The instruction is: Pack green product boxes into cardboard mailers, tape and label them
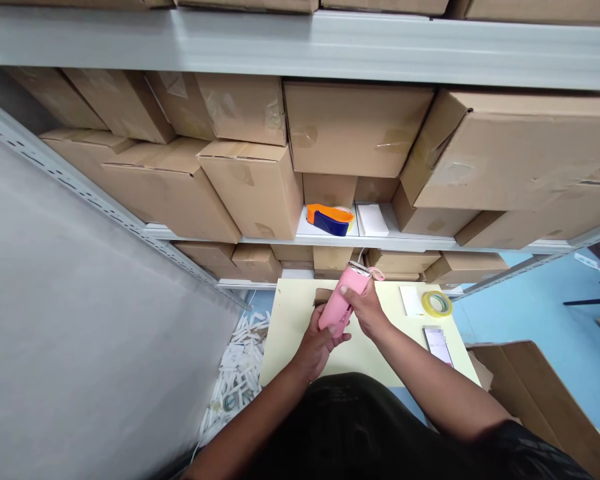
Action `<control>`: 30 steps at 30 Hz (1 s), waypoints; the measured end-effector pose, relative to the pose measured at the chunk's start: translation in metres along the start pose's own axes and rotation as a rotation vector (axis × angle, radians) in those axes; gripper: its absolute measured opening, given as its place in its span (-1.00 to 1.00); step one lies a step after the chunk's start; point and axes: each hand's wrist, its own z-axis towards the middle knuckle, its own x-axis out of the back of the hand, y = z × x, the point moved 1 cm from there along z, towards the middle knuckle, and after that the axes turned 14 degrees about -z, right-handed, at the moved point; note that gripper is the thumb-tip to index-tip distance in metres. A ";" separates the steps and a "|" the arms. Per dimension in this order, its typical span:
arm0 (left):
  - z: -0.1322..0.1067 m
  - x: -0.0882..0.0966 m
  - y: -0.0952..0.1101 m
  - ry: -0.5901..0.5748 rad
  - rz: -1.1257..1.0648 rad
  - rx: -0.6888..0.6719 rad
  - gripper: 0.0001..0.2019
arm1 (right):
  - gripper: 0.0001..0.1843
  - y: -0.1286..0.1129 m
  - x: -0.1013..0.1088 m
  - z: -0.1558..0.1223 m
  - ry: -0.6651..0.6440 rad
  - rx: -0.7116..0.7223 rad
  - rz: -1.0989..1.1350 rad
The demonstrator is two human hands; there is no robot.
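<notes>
Both my hands hold a pink cylinder [341, 301] with a shiny silver end, a small pink strap loop and dark lettering; its exact kind is unclear. It is tilted above the pale table [290, 333], silver end up and to the right. Around its lower end my left hand [319, 343] is closed. Near the upper end, my right hand [367, 308] grips it with the thumb on top. Just behind the left hand, a piece of brown cardboard [323, 295] is partly hidden.
A tape roll [437, 304], a white box [411, 301] and a phone [437, 345] lie on the table's right side. Cardboard boxes [360, 127] fill the shelves ahead. An orange and blue band [330, 219] sits on one shelf. White scraps [237, 367] litter the floor; an open carton [540, 393] stands right.
</notes>
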 end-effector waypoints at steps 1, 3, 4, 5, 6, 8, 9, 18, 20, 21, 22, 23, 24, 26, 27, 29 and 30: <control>0.000 0.003 -0.001 -0.010 0.012 -0.014 -0.37 | -0.24 0.001 0.000 0.000 -0.012 0.006 0.009; 0.001 0.009 -0.003 -0.037 0.001 0.042 -0.38 | -0.33 -0.001 0.001 -0.002 -0.110 -0.003 0.046; 0.002 0.012 -0.004 -0.060 -0.021 0.103 -0.40 | -0.38 -0.002 0.001 -0.003 -0.162 -0.012 0.065; 0.002 0.014 -0.005 -0.087 -0.046 0.177 -0.38 | -0.41 -0.004 0.001 -0.003 -0.197 -0.022 0.079; 0.002 0.015 -0.006 -0.112 -0.070 0.252 -0.33 | -0.43 -0.005 0.001 -0.004 -0.204 -0.035 0.085; 0.003 0.015 -0.007 -0.131 -0.105 0.318 -0.27 | -0.44 -0.005 0.000 -0.004 -0.143 -0.067 0.070; 0.003 0.015 -0.008 -0.124 -0.106 0.289 -0.30 | -0.43 -0.004 -0.001 -0.004 -0.089 -0.074 0.053; 0.003 0.029 -0.006 -0.050 0.191 0.035 -0.34 | -0.27 0.001 0.023 -0.002 -0.034 -0.062 -0.051; 0.003 0.034 -0.008 -0.081 0.325 0.007 -0.33 | -0.27 0.000 0.035 0.001 0.019 -0.140 -0.128; 0.003 0.036 -0.009 -0.109 0.403 -0.013 -0.34 | -0.28 0.001 0.040 0.003 0.031 -0.169 -0.187; 0.004 0.038 -0.008 -0.147 0.488 -0.034 -0.37 | -0.28 0.002 0.044 0.005 0.035 -0.178 -0.248; 0.006 0.039 -0.007 -0.188 0.576 -0.058 -0.41 | -0.29 0.003 0.048 0.007 0.037 -0.166 -0.301; 0.008 0.041 -0.005 -0.218 0.666 -0.094 -0.45 | -0.30 0.006 0.052 0.008 0.040 -0.137 -0.342; 0.018 0.045 0.004 -0.223 0.857 -0.230 -0.55 | -0.32 0.010 0.060 0.010 0.060 -0.071 -0.387; 0.024 0.049 0.010 -0.200 0.961 -0.321 -0.61 | -0.32 0.012 0.065 0.011 0.084 -0.044 -0.398; 0.041 0.057 0.022 -0.130 1.184 -0.494 -0.72 | -0.30 0.013 0.074 0.014 0.166 -0.003 -0.416; 0.050 0.063 0.027 -0.097 1.293 -0.538 -0.74 | -0.29 0.012 0.078 0.016 0.218 0.010 -0.424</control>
